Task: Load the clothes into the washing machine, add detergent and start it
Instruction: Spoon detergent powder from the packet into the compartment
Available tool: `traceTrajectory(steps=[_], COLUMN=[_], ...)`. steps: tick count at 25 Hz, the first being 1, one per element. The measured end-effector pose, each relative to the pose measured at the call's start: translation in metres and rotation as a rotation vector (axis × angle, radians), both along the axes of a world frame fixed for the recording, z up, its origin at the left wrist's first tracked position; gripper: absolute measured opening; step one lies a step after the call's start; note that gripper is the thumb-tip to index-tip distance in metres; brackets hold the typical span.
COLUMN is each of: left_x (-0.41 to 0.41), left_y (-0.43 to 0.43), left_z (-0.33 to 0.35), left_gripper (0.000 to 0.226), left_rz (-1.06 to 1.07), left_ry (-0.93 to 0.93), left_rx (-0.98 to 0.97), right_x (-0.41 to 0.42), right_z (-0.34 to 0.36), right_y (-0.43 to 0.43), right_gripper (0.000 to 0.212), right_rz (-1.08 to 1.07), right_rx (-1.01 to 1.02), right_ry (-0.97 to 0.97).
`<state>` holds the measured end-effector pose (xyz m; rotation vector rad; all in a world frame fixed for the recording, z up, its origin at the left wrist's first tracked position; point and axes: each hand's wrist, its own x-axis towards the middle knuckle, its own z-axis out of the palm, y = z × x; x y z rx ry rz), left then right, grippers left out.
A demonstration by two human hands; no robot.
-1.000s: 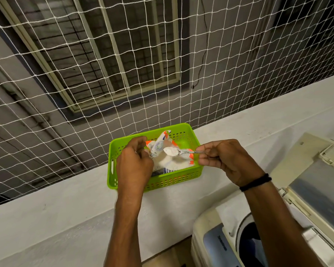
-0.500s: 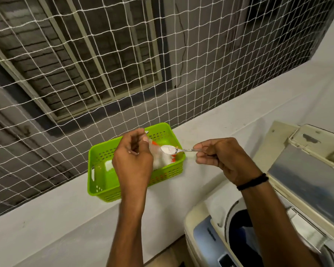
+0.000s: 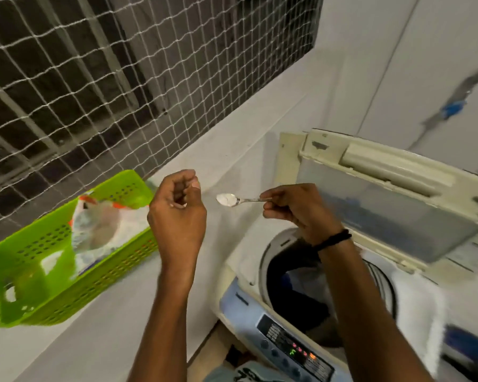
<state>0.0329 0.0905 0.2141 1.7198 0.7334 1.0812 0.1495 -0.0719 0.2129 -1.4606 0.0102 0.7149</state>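
My right hand (image 3: 298, 209) pinches the handle of a metal spoon (image 3: 233, 200) heaped with white detergent powder, held level over the ledge just left of the washing machine. My left hand (image 3: 177, 210) hovers right of the green basket, fingers loosely curled with nothing in them. The detergent packet (image 3: 94, 224), white with orange corners, lies open in the green plastic basket (image 3: 25, 271) on the ledge. The top-loading washing machine (image 3: 260, 312) stands at lower right with its lid (image 3: 384, 205) raised. Dark clothes (image 3: 301, 293) show inside the drum. Lights glow on the control panel (image 3: 298, 351).
A white rope net (image 3: 94, 78) covers the opening above the pale ledge (image 3: 232, 139). A white wall with a blue-marked fitting (image 3: 453, 106) rises behind the machine. A white towel (image 3: 420, 312) drapes over the machine's right side.
My left hand has let go of the detergent packet and moved right, off the basket. My right hand has carried the loaded spoon rightward toward the machine. The view has swung right and down.
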Motion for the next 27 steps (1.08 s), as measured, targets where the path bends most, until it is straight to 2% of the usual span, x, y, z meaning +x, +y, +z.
traceTrajectory(steps=[5, 11, 15, 17, 20, 22, 24, 27], left_x=[0.036, 0.078, 0.106, 0.120, 0.135, 0.143, 0.148, 0.157], left_y=[-0.039, -0.087, -0.111, -0.121, -0.139, -0.149, -0.157, -0.160], left_z=[-0.035, -0.092, -0.141, -0.167, -0.202, -0.221, -0.242, -0.287], left_gripper=[0.014, 0.019, 0.019, 0.024, 0.035, 0.040, 0.041, 0.043], left_rz=[-0.170, -0.359, -0.488, -0.559, -0.658, -0.728, -0.771, -0.821], left_ry=[0.117, 0.360, 0.535, 0.635, 0.742, 0.838, 0.933, 1.076], left_rx=[-0.053, -0.169, -0.191, -0.251, -0.347, -0.347, -0.361, -0.367], right_x=[0.015, 0.029, 0.035, 0.041, 0.047, 0.046, 0.039, 0.030], right_z=[-0.041, -0.105, -0.152, -0.177, -0.213, -0.229, -0.237, -0.245], right_y=[-0.063, -0.144, -0.180, -0.192, -0.201, -0.198, -0.189, -0.173], right_gripper=[0.028, 0.030, 0.024, 0.017, 0.019, 0.021, 0.019, 0.026], right_rz=[-0.186, -0.435, -0.576, -0.617, -0.592, -0.537, -0.498, -0.414], right_rx=[-0.059, -0.110, -0.063, -0.122, -0.275, -0.452, -0.632, -0.812], right_ry=[0.087, 0.154, 0.177, 0.212, 0.244, 0.169, 0.032, -0.198])
